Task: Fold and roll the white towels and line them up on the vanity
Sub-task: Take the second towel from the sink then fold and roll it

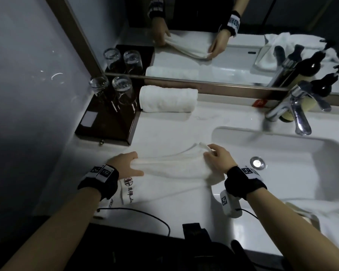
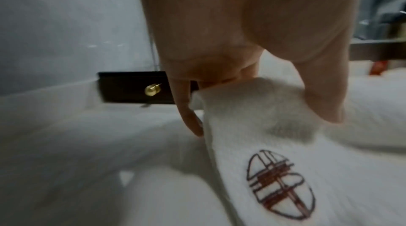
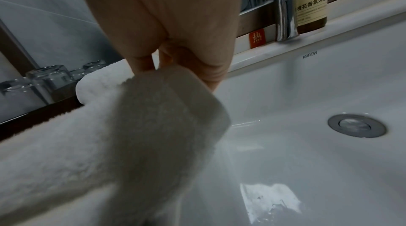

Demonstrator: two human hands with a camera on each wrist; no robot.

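Tray: dark wooden tray (image 1: 108, 122) at left of the head view, against the grey wall, with two upturned glasses (image 1: 111, 90) on it
Rolled towel: finished white rolled towel (image 1: 167, 98) lies just right of the tray, along the mirror (image 1: 204, 36) frame, upper middle of the frame
Left hand: left hand (image 1: 125, 165) at lower left centre, thumb and fingers pinching the left end of the towel in work; in the left wrist view the thumb (image 2: 318, 90) presses on top of the fold, fingers curled beneath
Towel in work: white towel (image 1: 170, 169) stretched between both hands at lower centre, lifted edge folded over, lower part flat on the vanity (image 1: 184, 130); red-brown embroidered logo (image 2: 281, 184) near the left hand
Right hand: right hand (image 1: 216, 159) right of centre, fingers closed around the towel's right end, at the left rim of the sink; right wrist view shows the end hanging over the basin
Sink: white sink (image 1: 292, 153) at right, drain (image 1: 258, 163) in view
Faucet: chrome faucet (image 1: 296, 108) upper right, pump bottle (image 3: 312, 0) behind it
Loose towel: another white towel (image 1: 321, 216) heaped at lower right edge
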